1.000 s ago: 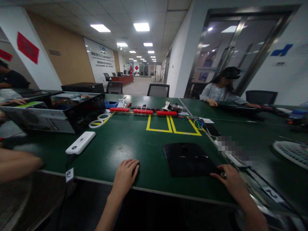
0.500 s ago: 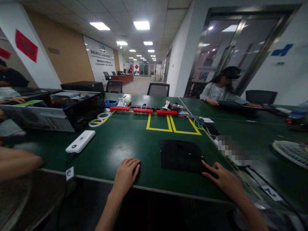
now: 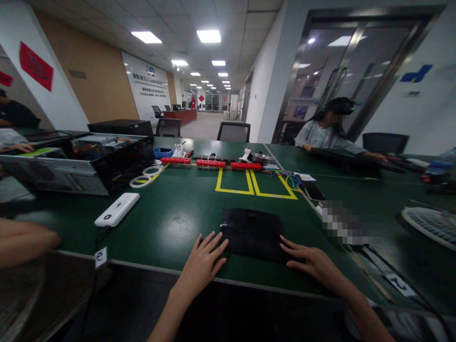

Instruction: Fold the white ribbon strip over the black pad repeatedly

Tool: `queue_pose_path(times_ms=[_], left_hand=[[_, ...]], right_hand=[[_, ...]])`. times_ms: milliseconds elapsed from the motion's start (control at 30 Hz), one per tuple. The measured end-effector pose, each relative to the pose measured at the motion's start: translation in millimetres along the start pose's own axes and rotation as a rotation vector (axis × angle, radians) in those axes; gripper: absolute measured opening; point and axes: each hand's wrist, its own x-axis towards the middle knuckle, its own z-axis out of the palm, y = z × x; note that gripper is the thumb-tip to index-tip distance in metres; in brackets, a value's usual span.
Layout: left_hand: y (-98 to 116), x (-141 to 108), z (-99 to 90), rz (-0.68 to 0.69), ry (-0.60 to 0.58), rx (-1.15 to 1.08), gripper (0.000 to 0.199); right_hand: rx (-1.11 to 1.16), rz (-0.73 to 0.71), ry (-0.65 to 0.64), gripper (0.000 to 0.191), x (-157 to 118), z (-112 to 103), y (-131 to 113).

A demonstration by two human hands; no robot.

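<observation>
A flat black item (image 3: 252, 235), like a pouch or folded case, lies on the green table (image 3: 167, 237) near its front edge. At its left side is my left hand (image 3: 206, 259), fingers spread over the tabletop, the fingertips close to the item's edge. My right hand (image 3: 309, 261) is at the item's right side, fingers apart, with the fingertips at or touching its edge. Neither hand grips anything that I can see. Beyond the item, yellow tape outlines (image 3: 235, 192) mark the table.
A white power bank (image 3: 117, 210) and an open computer case (image 3: 71, 175) are at left. Red strips (image 3: 211, 163) cross the back. A phone (image 3: 313, 191) and cables lie right. Another person's arm (image 3: 24, 242) rests at left; a person (image 3: 329, 128) sits across.
The black item has shifted left. My right hand has moved left with it, and my left hand has moved right, its fingers spreading. The person across has lifted a dark panel slightly.
</observation>
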Motion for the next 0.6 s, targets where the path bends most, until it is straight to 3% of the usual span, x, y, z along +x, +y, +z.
queue_pose_path(times_ms=[267,400,600], left_hand=[[-7.4,-18.5,-5.2,0.011,-0.052,-0.062,0.042],[-23.8,-29.3,-9.4,-0.022,-0.091,-0.073,0.042],[-43.3,-33.9,-14.3,-0.094,-0.121,-0.017,0.041]], right_hand=[[0.106,-0.074,-0.039,0.05,6.4,0.7,-19.4],[0.001,-0.009,0.056,0.054,-0.5,3.7,-16.1],[-0.166,0.177,0.238,0.042,-27.5,-9.0,0.0]])
